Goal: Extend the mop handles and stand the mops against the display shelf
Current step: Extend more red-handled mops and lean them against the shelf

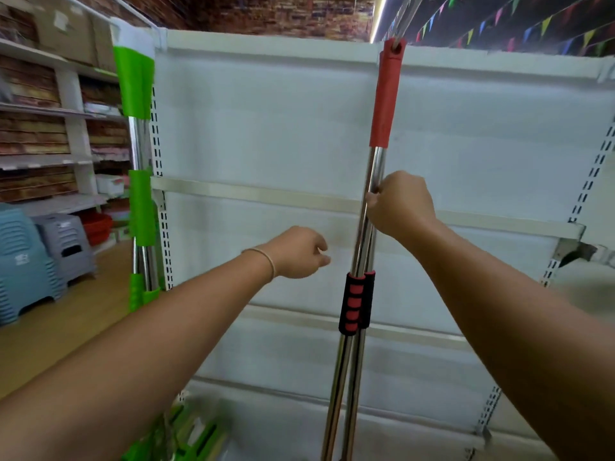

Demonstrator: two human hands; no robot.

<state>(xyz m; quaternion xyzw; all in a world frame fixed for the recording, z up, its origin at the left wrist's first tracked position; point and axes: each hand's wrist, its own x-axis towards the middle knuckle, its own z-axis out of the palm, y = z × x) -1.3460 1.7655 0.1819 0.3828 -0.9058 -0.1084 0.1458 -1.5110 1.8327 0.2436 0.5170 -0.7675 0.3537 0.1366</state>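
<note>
- Right hand (401, 204): fingers curled round the chrome shafts of the red mops (369, 207), gripping just below the red top sleeve (385, 94).
- Left hand (299, 252): holding nothing, fingers loosely curled, just left of the red shafts and not touching them; thin band (268, 259) on the wrist.
- Red mops: two shafts counted, pressed side by side; one red sleeve at the top, a second barely visible behind it; two black-and-red foam grips (356, 302) at mid height, one per shaft.
- Long axis near vertical, tilted slightly, tops leaning to the right; top ends pointing up at the upper edge of the display shelf (266, 128), lower ends running out of view at the bottom.
- Green mops (141, 201): apparently two chrome shafts, standing upright against the left upright of the display shelf; green sleeve on top, green collar at mid height, green fittings lower down. Exact count uncertain owing to blur.
- Green mop heads (193, 437): blurred at the floor, bottom left; number cannot be told.
- Display shelf: white back panel with horizontal rails, slotted uprights at both sides.
- Beyond, left: stacked plastic stools (30, 261), blue and grey, on a wooden floor; stocked wall shelving (50, 104) behind.
- Upper right: string of coloured pennants (519, 31).
</note>
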